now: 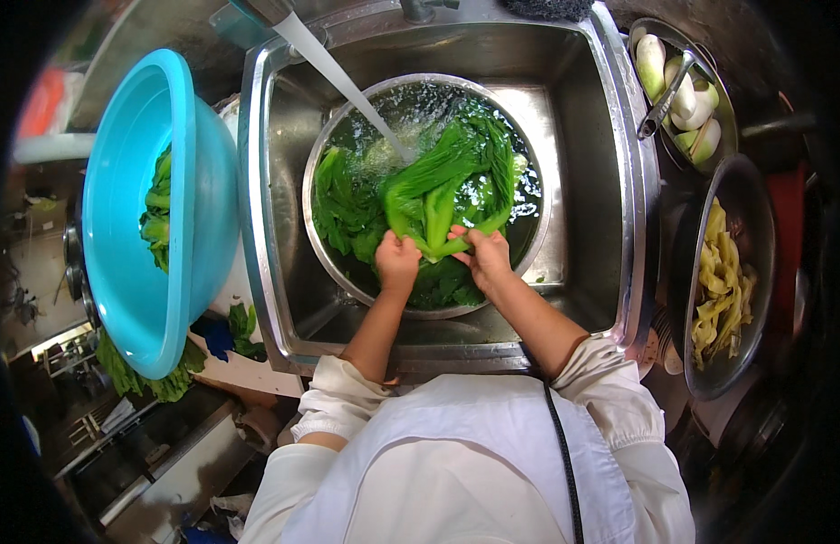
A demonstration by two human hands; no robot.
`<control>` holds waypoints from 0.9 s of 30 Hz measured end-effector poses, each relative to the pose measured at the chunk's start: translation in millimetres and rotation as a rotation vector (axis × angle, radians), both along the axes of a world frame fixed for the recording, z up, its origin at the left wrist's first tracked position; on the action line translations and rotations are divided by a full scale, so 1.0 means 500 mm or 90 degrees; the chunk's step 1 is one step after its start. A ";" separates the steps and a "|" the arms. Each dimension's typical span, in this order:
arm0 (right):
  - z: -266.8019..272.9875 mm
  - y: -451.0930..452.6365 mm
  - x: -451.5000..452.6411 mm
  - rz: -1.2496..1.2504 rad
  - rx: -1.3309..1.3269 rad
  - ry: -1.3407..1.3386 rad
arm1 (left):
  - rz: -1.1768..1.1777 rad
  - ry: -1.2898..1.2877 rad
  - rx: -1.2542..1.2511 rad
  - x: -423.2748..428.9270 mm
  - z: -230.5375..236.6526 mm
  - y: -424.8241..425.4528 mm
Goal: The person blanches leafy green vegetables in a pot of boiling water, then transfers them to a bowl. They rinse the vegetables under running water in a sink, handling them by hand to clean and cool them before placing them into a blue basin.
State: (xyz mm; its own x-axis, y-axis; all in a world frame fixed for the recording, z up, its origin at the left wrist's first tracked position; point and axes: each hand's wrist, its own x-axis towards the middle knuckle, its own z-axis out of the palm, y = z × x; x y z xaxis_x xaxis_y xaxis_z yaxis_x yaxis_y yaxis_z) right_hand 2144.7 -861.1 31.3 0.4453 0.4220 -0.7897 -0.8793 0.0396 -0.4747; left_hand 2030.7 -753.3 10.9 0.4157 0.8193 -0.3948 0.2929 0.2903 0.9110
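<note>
A round metal basin [313,234] full of water stands in the stainless steel sink [597,224]. Water pours into it from a tap at the top left. Both my hands hold the base of a leafy green vegetable [437,204] over the basin's near side, and its leaves spread away from me into the water. My left hand [397,262] pinches the left side of the base, while my right hand [486,255] grips a stalk on the right. More green leaves [342,204] float at the left side of the basin.
Left of the sink, a turquoise plastic tub [213,177] holds leafy greens, with loose leaves [243,333] beside it. To the right are a metal bowl of white-green radishes [695,105] with a peeler [667,95], and a metal bowl [760,231] of yellowish vegetable pieces [719,292].
</note>
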 end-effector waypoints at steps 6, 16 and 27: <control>0.010 0.018 -0.002 0.019 -0.025 -0.013 | 0.068 -0.013 -0.112 -0.004 -0.014 0.014; -0.026 0.056 0.004 0.085 -0.044 -0.064 | 0.090 -0.139 -0.070 0.003 0.005 -0.006; -0.062 0.042 -0.011 -0.076 0.068 0.091 | 0.212 -0.066 -0.306 0.012 0.016 0.018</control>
State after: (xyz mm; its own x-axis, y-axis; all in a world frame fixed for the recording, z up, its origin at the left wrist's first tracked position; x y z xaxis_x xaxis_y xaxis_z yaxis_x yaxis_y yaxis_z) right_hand 2139.4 -840.0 0.1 0.3836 0.4571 -0.8024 -0.9235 0.1908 -0.3328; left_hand 2036.6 -744.4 19.1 0.2228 0.6515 -0.7252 0.0317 0.7387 0.6733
